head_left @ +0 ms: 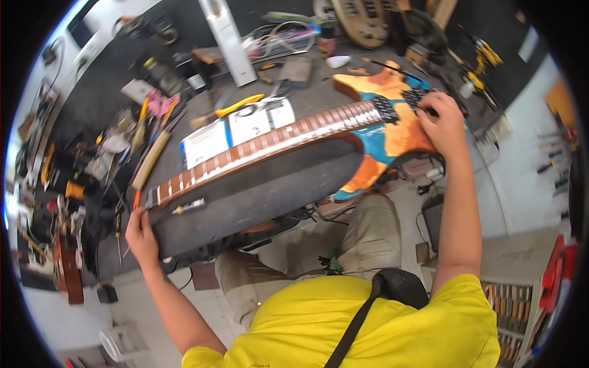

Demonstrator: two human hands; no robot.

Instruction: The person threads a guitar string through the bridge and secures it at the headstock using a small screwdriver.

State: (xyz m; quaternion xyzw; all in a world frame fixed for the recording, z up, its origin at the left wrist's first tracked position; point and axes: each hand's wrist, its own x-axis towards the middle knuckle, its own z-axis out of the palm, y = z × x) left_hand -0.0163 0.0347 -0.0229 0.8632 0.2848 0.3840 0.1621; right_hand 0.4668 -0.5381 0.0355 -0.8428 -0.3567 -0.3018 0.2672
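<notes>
An electric guitar (392, 132) without a headstock lies across the bench, its body patterned in orange, cream and blue. Its long fretted neck (270, 142) points down to the left. At the neck's far end my left hand (142, 236) has its fingertips pinched together beside the dark end piece (151, 197); what they hold is too small to make out. My right hand (445, 122) rests over the black bridge (412, 95), thumb and fingers curled together there, hiding what is between them. A second black part, a pickup (386, 108), sits where the neck meets the body.
Printed sheets (245, 126) lie behind the neck, with yellow-handled pliers (240, 105) on them. A small tube (189, 207) lies in front of the neck. Tools and brushes (144, 119) crowd the bench's left side. Another guitar body (362, 23) stands at the back.
</notes>
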